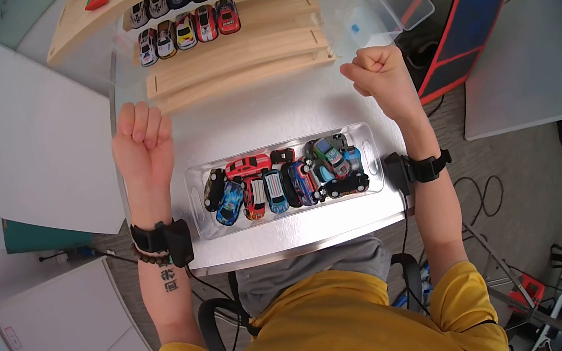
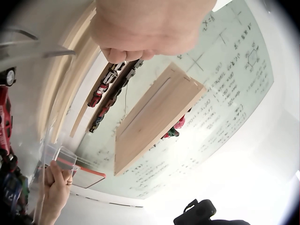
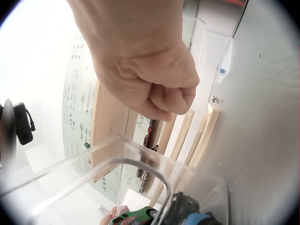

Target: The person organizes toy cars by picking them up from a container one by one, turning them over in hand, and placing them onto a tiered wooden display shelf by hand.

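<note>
Yellow shirt [image 1: 317, 322], 2 black wrist straps [image 1: 431, 167].

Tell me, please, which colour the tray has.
Colourless: the tray is transparent, best seen in the head view.

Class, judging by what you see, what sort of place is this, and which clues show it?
Possibly a lab or study room: a writing board bears formula-like handwriting, a wooden rack holds toy cars, and the person wears a wrist camera.

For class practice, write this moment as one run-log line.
left hand: curled, empty | right hand: curled, empty | clear tray: toy cars | wooden rack: more cars
</note>
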`<state>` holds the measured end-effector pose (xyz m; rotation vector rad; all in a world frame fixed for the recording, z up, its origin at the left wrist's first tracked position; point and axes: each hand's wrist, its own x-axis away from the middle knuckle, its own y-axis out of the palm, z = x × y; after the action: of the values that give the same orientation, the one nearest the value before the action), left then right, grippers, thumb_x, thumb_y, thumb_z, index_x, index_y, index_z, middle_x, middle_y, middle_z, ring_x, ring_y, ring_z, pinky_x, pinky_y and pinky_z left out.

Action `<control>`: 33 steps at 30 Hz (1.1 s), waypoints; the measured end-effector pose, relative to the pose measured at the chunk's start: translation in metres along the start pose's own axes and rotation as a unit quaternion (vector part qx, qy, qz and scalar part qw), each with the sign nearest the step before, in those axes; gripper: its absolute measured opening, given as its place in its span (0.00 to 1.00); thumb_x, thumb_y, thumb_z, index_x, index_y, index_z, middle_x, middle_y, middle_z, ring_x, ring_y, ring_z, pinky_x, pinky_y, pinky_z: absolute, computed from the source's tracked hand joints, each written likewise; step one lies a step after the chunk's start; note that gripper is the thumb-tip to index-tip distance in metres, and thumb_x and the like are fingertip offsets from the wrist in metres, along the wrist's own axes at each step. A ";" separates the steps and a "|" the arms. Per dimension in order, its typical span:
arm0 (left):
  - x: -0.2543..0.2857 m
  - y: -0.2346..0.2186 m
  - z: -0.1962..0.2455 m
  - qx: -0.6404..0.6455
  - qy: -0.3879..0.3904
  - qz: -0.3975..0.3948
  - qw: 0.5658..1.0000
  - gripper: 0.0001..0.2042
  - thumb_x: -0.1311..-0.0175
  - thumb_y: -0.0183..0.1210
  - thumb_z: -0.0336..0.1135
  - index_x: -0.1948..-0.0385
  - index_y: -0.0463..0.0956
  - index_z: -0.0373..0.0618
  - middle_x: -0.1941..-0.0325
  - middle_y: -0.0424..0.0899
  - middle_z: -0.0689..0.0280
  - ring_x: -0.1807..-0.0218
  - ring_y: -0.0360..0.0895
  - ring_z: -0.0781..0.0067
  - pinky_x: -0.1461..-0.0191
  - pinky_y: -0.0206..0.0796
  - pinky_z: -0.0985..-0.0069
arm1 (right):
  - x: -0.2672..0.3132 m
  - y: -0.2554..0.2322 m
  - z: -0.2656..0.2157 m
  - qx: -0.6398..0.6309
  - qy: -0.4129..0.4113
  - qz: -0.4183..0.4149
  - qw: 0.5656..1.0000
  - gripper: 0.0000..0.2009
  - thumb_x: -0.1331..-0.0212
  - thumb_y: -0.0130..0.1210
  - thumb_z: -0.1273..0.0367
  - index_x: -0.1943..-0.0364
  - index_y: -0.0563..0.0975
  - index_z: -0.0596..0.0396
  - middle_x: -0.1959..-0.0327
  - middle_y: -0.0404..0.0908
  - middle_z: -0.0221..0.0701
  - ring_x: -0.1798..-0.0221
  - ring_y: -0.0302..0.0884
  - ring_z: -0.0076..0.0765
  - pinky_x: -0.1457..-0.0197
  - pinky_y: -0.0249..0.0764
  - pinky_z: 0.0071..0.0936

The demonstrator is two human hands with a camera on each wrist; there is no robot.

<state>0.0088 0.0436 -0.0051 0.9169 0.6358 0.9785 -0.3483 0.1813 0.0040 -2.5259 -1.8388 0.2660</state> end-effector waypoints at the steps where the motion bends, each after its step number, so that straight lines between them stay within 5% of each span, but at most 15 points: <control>1: 0.000 0.000 0.000 0.020 -0.008 -0.014 1.000 0.14 0.38 0.43 0.17 0.80 0.61 0.51 0.81 0.57 0.74 0.80 0.47 0.81 0.73 0.41 0.77 | 0.000 0.000 0.000 -0.018 0.004 -0.001 1.000 0.28 0.41 0.62 0.82 0.82 0.51 0.46 0.84 0.54 0.15 0.80 0.51 0.12 0.77 0.48 0.21; 5: 0.000 0.002 -0.002 0.059 -0.016 -0.006 0.998 0.11 0.38 0.44 0.19 0.78 0.61 0.50 0.78 0.58 0.73 0.79 0.48 0.80 0.73 0.42 0.77 | -0.003 0.000 -0.002 -0.034 0.019 -0.006 0.999 0.24 0.40 0.61 0.80 0.82 0.56 0.46 0.83 0.59 0.16 0.80 0.54 0.12 0.76 0.49 0.20; 9: 0.004 0.039 0.000 0.019 -0.011 0.105 0.994 0.11 0.26 0.44 0.28 0.74 0.61 0.48 0.73 0.59 0.71 0.77 0.52 0.78 0.73 0.45 0.78 | -0.002 0.013 -0.012 -0.037 0.026 -0.004 0.999 0.11 0.37 0.53 0.77 0.76 0.68 0.52 0.82 0.67 0.21 0.78 0.60 0.14 0.74 0.55 0.19; 11: 0.002 0.033 0.002 0.003 0.005 0.153 0.988 0.13 0.21 0.43 0.33 0.73 0.60 0.48 0.72 0.60 0.70 0.76 0.54 0.78 0.73 0.46 0.78 | -0.003 0.027 -0.008 -0.056 -0.052 0.088 0.993 0.11 0.41 0.48 0.81 0.78 0.66 0.53 0.82 0.65 0.25 0.78 0.58 0.19 0.74 0.53 0.23; 12: -0.001 0.018 0.006 0.009 -0.006 0.105 0.994 0.16 0.19 0.43 0.37 0.75 0.60 0.49 0.74 0.60 0.71 0.77 0.53 0.78 0.73 0.45 0.77 | -0.003 0.019 -0.002 -0.052 -0.050 0.082 0.994 0.11 0.41 0.48 0.81 0.78 0.66 0.53 0.82 0.65 0.25 0.78 0.58 0.19 0.74 0.53 0.23; 14: -0.007 -0.002 0.010 0.021 -0.012 0.061 0.998 0.20 0.17 0.43 0.42 0.77 0.59 0.50 0.76 0.59 0.72 0.78 0.53 0.79 0.74 0.45 0.76 | -0.008 -0.005 0.005 -0.089 -0.180 -0.066 0.977 0.11 0.47 0.43 0.83 0.80 0.64 0.52 0.83 0.61 0.26 0.77 0.54 0.22 0.73 0.49 0.26; 16: -0.009 -0.016 0.011 0.010 -0.035 -0.073 0.997 0.23 0.19 0.45 0.44 0.82 0.56 0.53 0.81 0.56 0.74 0.81 0.49 0.80 0.75 0.43 0.75 | -0.003 -0.014 0.001 -0.153 -0.158 -0.068 0.973 0.11 0.48 0.41 0.83 0.81 0.62 0.51 0.83 0.59 0.25 0.77 0.51 0.23 0.72 0.47 0.27; 19: -0.001 -0.001 0.003 -0.024 0.016 -0.005 1.000 0.25 0.19 0.45 0.44 0.84 0.53 0.56 0.85 0.50 0.77 0.82 0.45 0.80 0.76 0.42 0.75 | 0.002 -0.015 -0.018 -0.190 -0.142 -0.070 0.969 0.11 0.49 0.40 0.82 0.81 0.58 0.49 0.83 0.53 0.21 0.76 0.44 0.22 0.70 0.43 0.27; 22: 0.002 0.012 0.003 -0.014 0.035 0.072 0.997 0.24 0.21 0.46 0.42 0.84 0.53 0.57 0.85 0.50 0.77 0.82 0.46 0.81 0.76 0.42 0.76 | 0.009 -0.007 -0.045 -0.185 -0.099 -0.108 0.972 0.07 0.47 0.45 0.80 0.77 0.65 0.53 0.79 0.60 0.23 0.75 0.52 0.24 0.69 0.49 0.25; 24: -0.002 0.013 0.005 -0.020 0.043 0.094 0.994 0.23 0.21 0.48 0.42 0.84 0.54 0.57 0.85 0.50 0.77 0.82 0.46 0.81 0.76 0.42 0.76 | 0.023 0.011 -0.071 0.067 -0.078 -0.151 0.983 0.05 0.47 0.53 0.80 0.66 0.75 0.60 0.74 0.68 0.26 0.70 0.64 0.25 0.65 0.58 0.22; 25: -0.004 0.014 0.006 -0.032 0.051 0.114 0.992 0.22 0.22 0.49 0.41 0.83 0.55 0.57 0.85 0.50 0.77 0.82 0.46 0.82 0.76 0.42 0.76 | 0.026 0.015 -0.083 0.071 -0.077 -0.151 0.983 0.05 0.47 0.53 0.80 0.66 0.75 0.60 0.74 0.68 0.26 0.70 0.64 0.25 0.65 0.58 0.22; 27: -0.004 0.018 0.009 -0.035 0.045 0.116 0.992 0.21 0.22 0.50 0.41 0.82 0.57 0.56 0.85 0.50 0.77 0.82 0.46 0.82 0.76 0.42 0.76 | 0.032 0.022 -0.100 0.318 -0.104 -0.343 0.878 0.18 0.52 0.65 0.81 0.54 0.79 0.59 0.65 0.74 0.30 0.63 0.72 0.31 0.59 0.68 0.26; 33: -0.005 0.005 0.013 -0.012 0.023 0.057 0.998 0.18 0.23 0.51 0.41 0.78 0.60 0.54 0.84 0.51 0.77 0.82 0.47 0.82 0.75 0.44 0.77 | 0.053 0.045 -0.103 0.492 -0.114 -0.302 0.808 0.27 0.62 0.76 0.77 0.52 0.80 0.51 0.57 0.72 0.32 0.54 0.73 0.44 0.49 0.74 0.40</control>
<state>0.0145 0.0358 0.0059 0.9198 0.6139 1.1095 -0.2756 0.2276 0.0941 -1.1940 -1.7448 1.1559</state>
